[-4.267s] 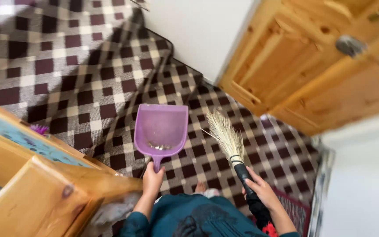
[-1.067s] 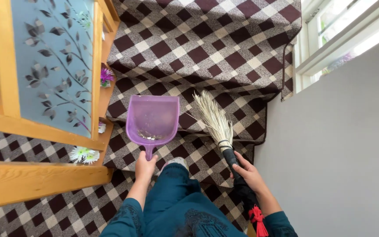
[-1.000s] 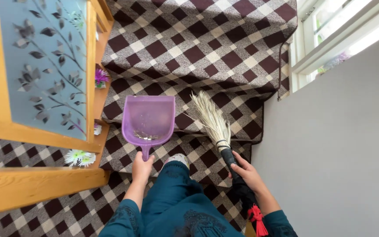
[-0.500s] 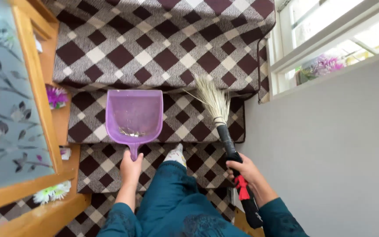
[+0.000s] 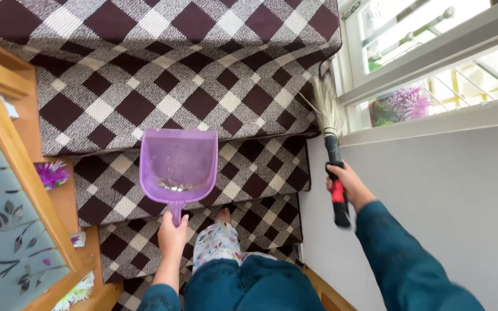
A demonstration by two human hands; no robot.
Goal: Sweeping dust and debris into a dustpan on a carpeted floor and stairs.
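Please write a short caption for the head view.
Left hand holds purple dustpan; right hand raises small broom over checked stairs.

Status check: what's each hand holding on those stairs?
Left hand grips purple dustpan, crumbs inside. Right hand grips straw broom by wall. Checkered stair carpet ahead.
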